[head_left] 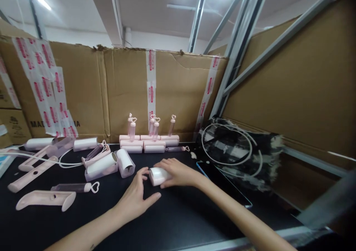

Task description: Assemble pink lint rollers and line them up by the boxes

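Observation:
Near the middle of the black tabletop, a white lint roller (159, 176) lies on its side, its end toward my left hand. My right hand (175, 172) is wrapped over its right part, and the palm hides that end. My left hand (140, 195) is at the roller's left end, thumb stretched away and fingers curved; the fingertips are at its edge, and whether they press on it I cannot tell. Left of my hands, one white sticky roll (125, 159) sits in a clear case, and another roll (102, 165) rests in a pinkish case.
Assembled pink lint rollers (154, 147) stand in rows at the back, several with upright heart-topped handles (156, 128). Pink curved covers (46, 200) and a loose handle (73, 187) lie left. A phone (224, 184) and a coiled white cable (204, 139) are right. Cardboard (128, 84) walls the back.

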`<state>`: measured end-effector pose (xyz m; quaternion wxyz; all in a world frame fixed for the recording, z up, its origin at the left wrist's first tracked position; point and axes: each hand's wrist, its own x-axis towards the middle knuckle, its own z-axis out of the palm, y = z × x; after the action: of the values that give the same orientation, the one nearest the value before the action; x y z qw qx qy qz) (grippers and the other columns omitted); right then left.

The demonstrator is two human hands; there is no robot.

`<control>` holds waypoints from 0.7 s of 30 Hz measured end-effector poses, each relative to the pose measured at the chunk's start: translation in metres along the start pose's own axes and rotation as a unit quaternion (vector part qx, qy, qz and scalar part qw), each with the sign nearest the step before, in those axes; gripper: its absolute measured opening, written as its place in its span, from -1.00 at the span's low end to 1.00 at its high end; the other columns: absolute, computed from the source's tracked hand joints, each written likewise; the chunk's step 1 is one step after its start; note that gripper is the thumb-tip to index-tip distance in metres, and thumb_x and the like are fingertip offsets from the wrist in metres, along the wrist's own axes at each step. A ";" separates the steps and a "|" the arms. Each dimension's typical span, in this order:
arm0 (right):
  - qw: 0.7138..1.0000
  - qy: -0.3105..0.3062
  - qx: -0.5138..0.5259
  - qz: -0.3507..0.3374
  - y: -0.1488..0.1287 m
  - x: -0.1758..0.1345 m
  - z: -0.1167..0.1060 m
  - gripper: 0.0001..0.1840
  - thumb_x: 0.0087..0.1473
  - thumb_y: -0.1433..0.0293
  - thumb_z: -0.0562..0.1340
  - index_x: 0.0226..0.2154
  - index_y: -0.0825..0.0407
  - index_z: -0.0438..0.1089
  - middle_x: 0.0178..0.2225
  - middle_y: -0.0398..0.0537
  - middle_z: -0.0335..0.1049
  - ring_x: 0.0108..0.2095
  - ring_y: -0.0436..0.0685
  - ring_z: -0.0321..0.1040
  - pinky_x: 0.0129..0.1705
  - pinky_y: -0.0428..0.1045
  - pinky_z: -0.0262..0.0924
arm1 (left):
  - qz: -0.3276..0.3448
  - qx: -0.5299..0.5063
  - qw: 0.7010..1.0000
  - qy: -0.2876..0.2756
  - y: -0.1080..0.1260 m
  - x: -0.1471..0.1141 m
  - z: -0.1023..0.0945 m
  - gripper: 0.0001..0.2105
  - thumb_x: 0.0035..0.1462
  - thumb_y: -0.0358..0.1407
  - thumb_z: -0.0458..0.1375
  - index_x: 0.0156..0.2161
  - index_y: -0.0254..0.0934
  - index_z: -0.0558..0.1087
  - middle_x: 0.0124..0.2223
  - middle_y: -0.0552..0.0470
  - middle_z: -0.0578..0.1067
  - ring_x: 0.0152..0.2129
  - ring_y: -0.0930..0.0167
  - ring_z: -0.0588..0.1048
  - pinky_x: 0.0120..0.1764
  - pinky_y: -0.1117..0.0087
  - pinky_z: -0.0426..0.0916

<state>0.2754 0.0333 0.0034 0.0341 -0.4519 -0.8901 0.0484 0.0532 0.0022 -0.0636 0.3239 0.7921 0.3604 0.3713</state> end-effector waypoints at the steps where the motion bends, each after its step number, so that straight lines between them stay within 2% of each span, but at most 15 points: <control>1: 0.999 0.006 0.021 -0.026 -0.010 0.000 0.002 -0.33 -0.09 0.11 0.29 0.07 0.01 0.26 -0.04 0.09 0.32 -0.08 0.28 0.29 -0.03 0.11 0.13 | -0.009 -0.004 1.000 0.002 -0.001 0.001 -0.001 -0.33 0.01 -0.14 0.20 0.15 -0.26 -0.02 0.15 -0.23 0.20 0.02 0.22 0.31 0.10 0.03 0.18; 3: 0.995 0.007 0.077 -0.060 -0.022 0.001 0.004 -0.27 -0.08 0.09 0.29 0.12 0.02 0.21 -0.04 0.09 0.31 -0.07 0.25 0.29 -0.03 0.08 0.15 | -0.029 -0.023 0.999 0.007 -0.004 0.004 -0.003 -0.29 -0.03 -0.15 0.24 0.16 -0.28 0.00 0.12 -0.24 0.23 0.00 0.21 0.33 0.07 0.05 0.22; 6: 0.986 0.011 0.153 -0.072 -0.022 0.000 0.006 -0.15 -0.12 0.08 0.32 0.17 0.08 0.14 -0.01 0.11 0.28 0.00 0.23 0.25 0.05 0.07 0.12 | -0.050 -0.051 0.997 0.000 -0.010 0.009 -0.004 -0.34 -0.07 -0.20 0.27 0.11 -0.27 0.10 0.01 -0.16 0.34 -0.13 0.27 0.40 -0.05 0.14 0.33; 11: 0.973 0.012 0.223 -0.059 -0.007 -0.007 0.009 -0.46 -0.01 0.08 0.24 -0.07 0.11 0.40 0.02 0.13 0.24 0.06 0.20 0.22 0.13 0.07 0.06 | -0.034 -0.012 0.999 -0.038 -0.012 0.009 -0.007 -0.53 -0.07 -0.32 0.25 -0.02 -0.22 0.27 -0.07 -0.06 0.36 -0.15 0.32 0.38 -0.06 0.19 0.32; 15: 0.957 0.034 0.288 -0.003 0.005 -0.009 0.007 -0.47 -0.03 0.09 0.25 -0.08 0.08 0.38 -0.08 0.05 0.36 -0.07 0.17 0.32 0.03 0.07 0.17 | -0.010 0.007 0.999 -0.035 -0.008 0.006 -0.010 -0.59 -0.03 -0.38 0.19 -0.03 -0.20 0.26 -0.13 -0.01 0.36 -0.16 0.34 0.38 -0.05 0.21 0.32; 18: 0.926 0.085 0.365 0.042 0.012 -0.007 0.005 -0.50 -0.01 0.09 0.23 -0.12 0.11 0.35 -0.22 -0.03 0.42 -0.22 0.13 0.37 -0.11 0.06 0.26 | -0.013 0.005 1.000 -0.023 -0.006 0.006 -0.009 -0.60 0.00 -0.35 0.17 -0.02 -0.21 0.23 -0.14 -0.02 0.36 -0.18 0.37 0.39 -0.08 0.25 0.35; 21: 0.870 0.148 0.464 0.076 0.014 -0.005 0.005 -0.50 0.00 0.10 0.23 -0.11 0.12 0.31 -0.22 0.00 0.43 -0.26 0.12 0.40 -0.23 0.03 0.31 | -0.029 0.000 0.999 -0.020 -0.006 0.005 -0.009 -0.47 -0.02 -0.21 0.23 0.05 -0.23 0.17 -0.05 -0.10 0.35 -0.16 0.33 0.39 -0.07 0.20 0.35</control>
<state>0.2895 0.0370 -0.0033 0.3672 -0.4522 -0.7126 0.3909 0.0463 0.0114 -0.0618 0.3418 0.7885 0.3766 0.3459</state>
